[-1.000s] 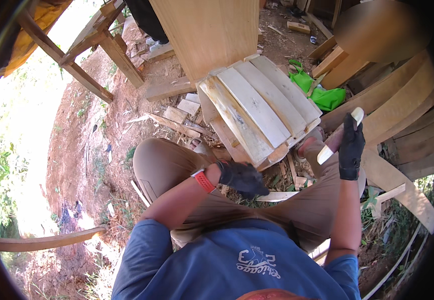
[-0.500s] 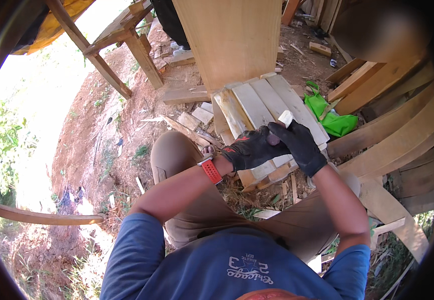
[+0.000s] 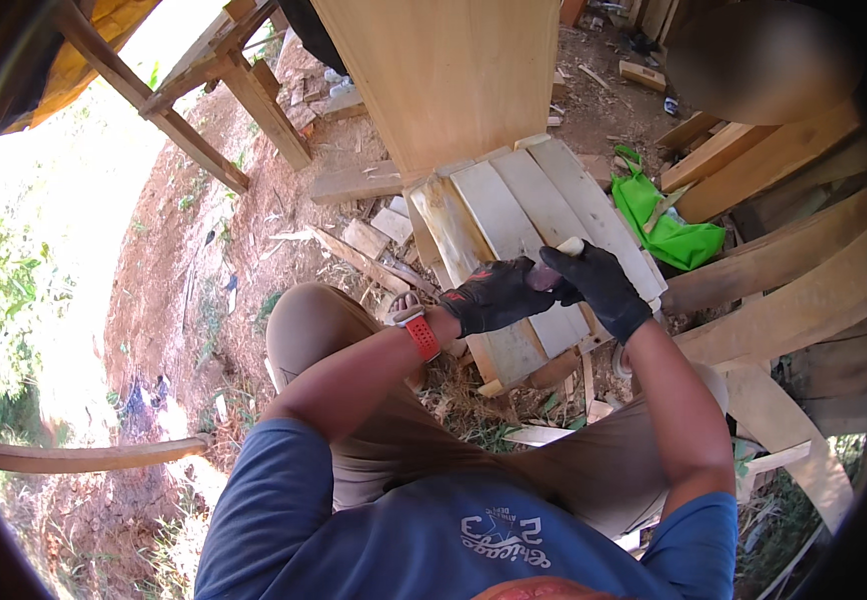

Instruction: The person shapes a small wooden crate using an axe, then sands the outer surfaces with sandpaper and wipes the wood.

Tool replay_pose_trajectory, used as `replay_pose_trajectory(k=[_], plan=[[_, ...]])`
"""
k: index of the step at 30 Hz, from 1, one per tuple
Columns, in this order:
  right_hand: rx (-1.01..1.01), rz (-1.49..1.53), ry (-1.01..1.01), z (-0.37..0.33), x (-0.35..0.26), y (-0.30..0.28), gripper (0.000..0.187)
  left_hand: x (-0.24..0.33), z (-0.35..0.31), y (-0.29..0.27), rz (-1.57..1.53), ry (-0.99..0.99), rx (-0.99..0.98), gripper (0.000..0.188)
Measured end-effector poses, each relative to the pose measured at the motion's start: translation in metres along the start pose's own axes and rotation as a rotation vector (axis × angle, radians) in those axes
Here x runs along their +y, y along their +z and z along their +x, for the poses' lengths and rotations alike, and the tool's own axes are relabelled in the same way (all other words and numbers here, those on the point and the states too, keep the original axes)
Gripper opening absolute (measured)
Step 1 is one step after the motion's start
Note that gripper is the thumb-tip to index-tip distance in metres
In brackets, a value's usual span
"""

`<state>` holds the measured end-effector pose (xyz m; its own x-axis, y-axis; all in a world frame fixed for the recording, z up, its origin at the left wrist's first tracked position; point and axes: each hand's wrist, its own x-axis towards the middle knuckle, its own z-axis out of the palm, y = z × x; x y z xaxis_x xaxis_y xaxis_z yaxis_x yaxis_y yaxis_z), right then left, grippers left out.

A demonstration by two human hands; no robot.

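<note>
My left hand (image 3: pixel 499 298), in a black glove with red marks, is closed around a dull purplish-grey piece (image 3: pixel 542 278), perhaps a stone; most of it is hidden by the fingers. Against it, from the right, my right hand (image 3: pixel 606 288) in a black glove is closed on a pale, blunt-ended thing like a handle (image 3: pixel 572 246). Only its end shows above the glove. Both hands meet over a low slatted wooden bench (image 3: pixel 524 195), between my knees.
A wide wooden board (image 3: pixel 439 80) stands at the bench's far end. Right of the bench lies a bright green bag (image 3: pixel 679 240), beside stacked planks (image 3: pixel 784 265). Wood offcuts (image 3: pixel 366 238) litter the dirt to the left. A timber frame (image 3: pixel 259 110) stands at the far left.
My right hand has turned, so the pale end sits lower and shows less above the glove. The hands stay together. My view has shifted slightly.
</note>
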<state>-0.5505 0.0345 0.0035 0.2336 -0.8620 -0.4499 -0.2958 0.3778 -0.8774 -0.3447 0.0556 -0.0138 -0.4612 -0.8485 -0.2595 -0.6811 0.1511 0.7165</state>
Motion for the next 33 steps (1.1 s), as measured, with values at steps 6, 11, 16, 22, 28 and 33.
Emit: replay_pose_trajectory(k=[6,11,16,22,28,33], plan=[[0.028,0.064,-0.007,-0.001,0.010,-0.004,0.038,-0.013,0.008,0.006,0.048,0.048,-0.016,0.064],[0.040,0.065,-0.039,0.007,0.010,0.000,0.046,-0.016,0.006,-0.012,-0.017,0.008,-0.057,0.058],[0.031,0.004,0.057,0.011,0.007,-0.004,0.051,-0.027,0.008,-0.010,0.028,0.047,-0.090,0.059],[0.040,0.114,0.087,0.016,0.022,-0.005,0.041,-0.029,0.009,-0.010,0.104,0.051,-0.124,0.055],[0.484,-0.919,-0.714,0.006,0.030,0.011,0.038,-0.042,-0.002,-0.007,0.207,-0.014,-0.022,0.049],[0.260,-1.001,-0.756,-0.040,0.039,0.070,0.059,-0.048,-0.010,-0.059,0.270,-0.288,0.235,0.043]])
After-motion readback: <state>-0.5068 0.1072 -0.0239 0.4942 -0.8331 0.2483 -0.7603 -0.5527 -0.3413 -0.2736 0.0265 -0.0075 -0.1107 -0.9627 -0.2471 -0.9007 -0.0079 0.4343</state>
